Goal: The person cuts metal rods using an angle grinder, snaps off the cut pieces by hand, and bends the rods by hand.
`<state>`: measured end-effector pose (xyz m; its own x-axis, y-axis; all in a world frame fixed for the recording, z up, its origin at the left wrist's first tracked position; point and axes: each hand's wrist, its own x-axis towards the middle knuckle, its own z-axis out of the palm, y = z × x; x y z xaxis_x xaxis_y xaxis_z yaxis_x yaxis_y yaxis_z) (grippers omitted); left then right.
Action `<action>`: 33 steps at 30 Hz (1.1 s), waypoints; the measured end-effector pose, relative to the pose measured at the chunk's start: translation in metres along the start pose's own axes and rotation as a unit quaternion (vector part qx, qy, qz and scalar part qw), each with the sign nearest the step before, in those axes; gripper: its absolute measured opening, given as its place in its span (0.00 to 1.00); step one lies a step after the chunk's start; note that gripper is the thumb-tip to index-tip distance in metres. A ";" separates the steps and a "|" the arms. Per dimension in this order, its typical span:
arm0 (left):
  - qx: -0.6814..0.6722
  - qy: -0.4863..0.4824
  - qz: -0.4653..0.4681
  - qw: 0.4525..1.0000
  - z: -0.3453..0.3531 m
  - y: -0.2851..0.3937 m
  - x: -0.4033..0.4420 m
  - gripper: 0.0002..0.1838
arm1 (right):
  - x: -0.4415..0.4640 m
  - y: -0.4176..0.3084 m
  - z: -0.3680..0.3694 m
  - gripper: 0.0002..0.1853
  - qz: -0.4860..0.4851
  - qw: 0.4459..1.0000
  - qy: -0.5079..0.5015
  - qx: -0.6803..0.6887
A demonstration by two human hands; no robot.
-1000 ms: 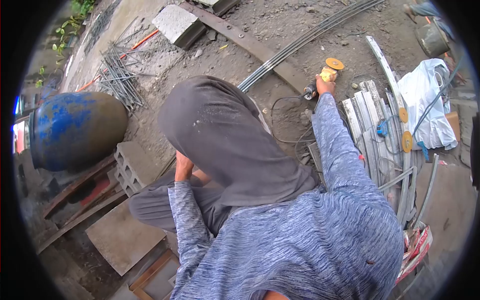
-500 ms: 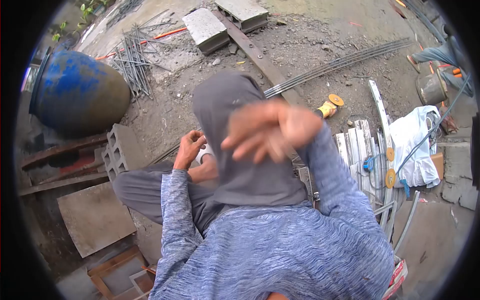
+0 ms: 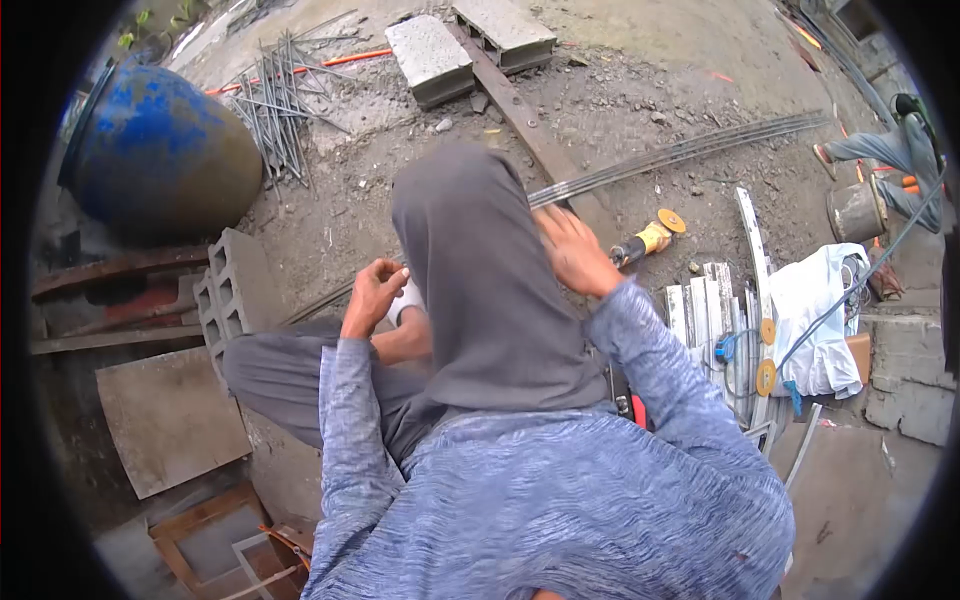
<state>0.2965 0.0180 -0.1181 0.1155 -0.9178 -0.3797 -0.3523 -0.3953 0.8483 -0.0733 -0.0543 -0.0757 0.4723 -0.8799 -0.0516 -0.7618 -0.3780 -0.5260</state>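
My right hand (image 3: 578, 250) is beside my raised knee, its fingers stretched out and fairly flat, the tips close to a bundle of thin steel rods (image 3: 690, 155). Whether they touch the rods I cannot tell. On the other side of the knee, my left hand (image 3: 372, 297) is closed with the fingers curled to the thumb. What it holds, if anything, is hidden. Other rods (image 3: 325, 303) pass near it. An angle grinder (image 3: 648, 242) with a yellow body and tan disc lies on the ground to the right of my right hand.
Concrete blocks (image 3: 428, 58) and a flat metal bar (image 3: 510, 100) lie ahead. A blue drum (image 3: 160, 150), a pile of short rods (image 3: 278, 110) and a hollow block (image 3: 240, 280) are left. Metal strips (image 3: 710, 310), a tape measure (image 3: 724, 348), a white sack (image 3: 815, 300) and another person's legs (image 3: 885, 150) are right.
My right hand has dropped from in front of my knee to the ground beside the rods. The left hand stays closed in about the same place. My view has shifted slightly.
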 end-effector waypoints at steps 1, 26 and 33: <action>0.002 0.004 0.004 1.000 -0.002 0.002 0.004 0.16 | -0.005 0.030 0.016 0.36 0.090 0.996 0.005 0.009; 0.353 0.454 0.119 0.810 -0.124 -0.039 -0.118 0.22 | 0.026 0.142 0.071 0.29 0.379 0.849 -0.080 0.359; 0.238 0.298 -0.139 0.914 -0.110 -0.161 -0.090 0.24 | 0.052 0.151 0.063 0.28 0.382 0.868 -0.115 0.296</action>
<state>0.4447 0.1602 -0.1801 0.6977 -0.6964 -0.1677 -0.5798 -0.6865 0.4387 -0.1360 -0.1386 -0.2118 0.0582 -0.7022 -0.7096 -0.5621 0.5644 -0.6046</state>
